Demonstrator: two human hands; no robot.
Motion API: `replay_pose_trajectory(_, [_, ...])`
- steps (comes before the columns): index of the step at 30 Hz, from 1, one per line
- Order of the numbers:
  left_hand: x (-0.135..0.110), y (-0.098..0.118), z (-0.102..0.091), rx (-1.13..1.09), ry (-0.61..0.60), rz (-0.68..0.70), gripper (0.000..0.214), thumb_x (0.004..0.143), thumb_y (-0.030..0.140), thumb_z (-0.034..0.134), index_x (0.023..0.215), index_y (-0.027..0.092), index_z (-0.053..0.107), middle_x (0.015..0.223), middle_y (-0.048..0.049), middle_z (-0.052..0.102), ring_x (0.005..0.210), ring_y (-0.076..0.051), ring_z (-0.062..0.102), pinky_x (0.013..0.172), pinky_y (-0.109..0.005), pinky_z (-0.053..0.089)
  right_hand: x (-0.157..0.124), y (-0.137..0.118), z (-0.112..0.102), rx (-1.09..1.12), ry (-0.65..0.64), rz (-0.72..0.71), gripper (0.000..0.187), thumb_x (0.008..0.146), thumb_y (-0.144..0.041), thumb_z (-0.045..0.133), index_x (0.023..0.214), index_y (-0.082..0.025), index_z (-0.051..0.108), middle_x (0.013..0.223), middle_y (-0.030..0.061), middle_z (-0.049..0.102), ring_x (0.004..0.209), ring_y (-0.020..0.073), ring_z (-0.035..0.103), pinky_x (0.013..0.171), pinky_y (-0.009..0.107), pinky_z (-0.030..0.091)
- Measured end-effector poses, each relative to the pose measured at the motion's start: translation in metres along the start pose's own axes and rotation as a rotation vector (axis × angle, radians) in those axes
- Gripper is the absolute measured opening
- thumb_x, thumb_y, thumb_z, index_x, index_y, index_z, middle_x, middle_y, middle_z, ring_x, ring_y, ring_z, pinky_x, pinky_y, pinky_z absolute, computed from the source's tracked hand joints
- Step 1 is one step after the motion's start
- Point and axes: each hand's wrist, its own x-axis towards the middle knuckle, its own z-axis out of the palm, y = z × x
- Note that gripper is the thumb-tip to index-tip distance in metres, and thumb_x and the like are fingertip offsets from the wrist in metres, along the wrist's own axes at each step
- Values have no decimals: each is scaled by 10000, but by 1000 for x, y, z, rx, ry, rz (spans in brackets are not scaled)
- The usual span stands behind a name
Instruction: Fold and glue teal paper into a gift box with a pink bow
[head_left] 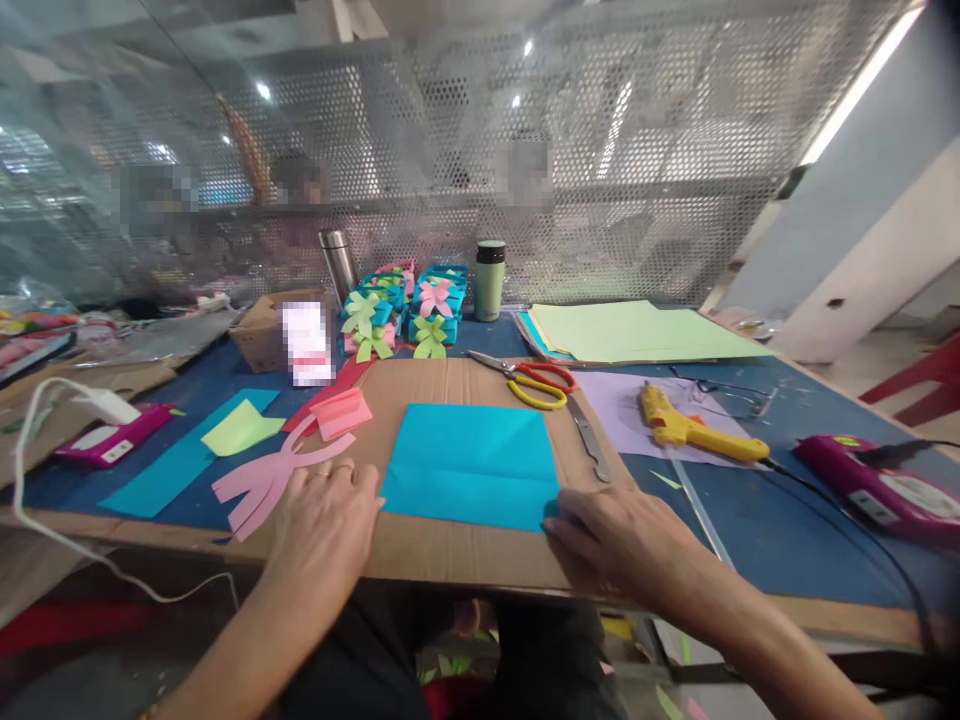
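Observation:
A folded blue paper sheet lies flat on a brown cardboard mat in front of me. My left hand rests palm down on the cardboard just left of the sheet, fingers stretched out, holding nothing. My right hand lies flat at the sheet's lower right corner, fingertips touching its edge. A pink cut-out paper shape lies left of my left hand, with a folded pink piece above it.
Red and yellow scissors and a metal blade lie right of the sheet. A yellow glue gun, a magenta device, stacked green paper, blue boxes with paper flowers, a green flask and a steel flask stand around.

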Motion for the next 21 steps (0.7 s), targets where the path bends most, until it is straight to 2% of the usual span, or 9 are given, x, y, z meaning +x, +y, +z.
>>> replay_pose_trajectory(2, [-9,24,4,38,220,48,134,937,232,586,973,138,675,995,-152,705,936,-328,646,789,-468,486,0,-2,-1,5,7,-5,302,988,-344,506,758,-224,662,659,37,703,651,226,695,537,329,175])
replay_pose_trajectory(3, [-13,41,8,-24,295,157,270,922,314,635,1124,137,667,1088,-155,702,974,-328,648,808,-470,503,-1,-3,-1,0,20,-13,291,983,-333,510,761,-224,663,664,37,707,650,226,697,536,329,178])
replay_pose_trajectory(6, [-20,90,24,-191,394,316,861,735,740,682,1341,136,591,1306,-171,649,1109,-399,626,900,-537,523,-6,-3,4,-22,76,-10,285,973,-316,519,736,-225,649,655,35,707,615,222,690,523,325,192])
replay_pose_trajectory(9, [-20,110,36,-168,445,307,970,663,792,683,1364,129,583,1340,-172,639,1171,-457,604,938,-583,521,-13,5,10,15,190,47,296,981,-349,505,731,-233,614,620,10,675,549,200,659,492,307,240])
replay_pose_trajectory(12, [-21,95,40,-197,466,388,885,723,711,706,1363,113,579,1384,-163,612,1226,-454,578,971,-566,528,-15,15,9,79,435,85,313,1022,-388,421,825,-237,612,719,9,671,585,181,654,490,292,341])
replay_pose_trajectory(15, [-23,63,36,-271,479,498,740,833,627,658,1321,76,590,1393,-186,599,1298,-453,521,1007,-598,505,-11,17,4,107,619,-37,336,1051,-379,357,983,-215,641,977,71,709,833,204,688,667,318,488])
replay_pose_trajectory(17, [-21,40,34,-337,426,574,656,899,626,560,1255,78,613,1360,-189,624,1323,-429,507,1016,-621,490,-8,11,3,78,636,-143,350,1048,-402,371,1116,-186,639,1162,120,694,1034,247,659,815,379,510])
replay_pose_trajectory(19, [-14,18,33,-430,314,568,579,941,623,480,1209,128,617,1388,-150,612,1383,-375,458,1069,-621,447,-10,0,6,28,596,-224,384,1033,-438,415,1222,-169,611,1275,137,661,1179,283,601,925,444,484])
replay_pose_trajectory(21, [-6,2,32,-507,262,526,554,958,641,410,1119,159,630,1386,-128,618,1411,-336,431,1140,-645,347,-16,-15,12,-5,553,-295,437,1013,-479,453,1265,-151,594,1287,133,663,1232,289,572,1013,478,429])
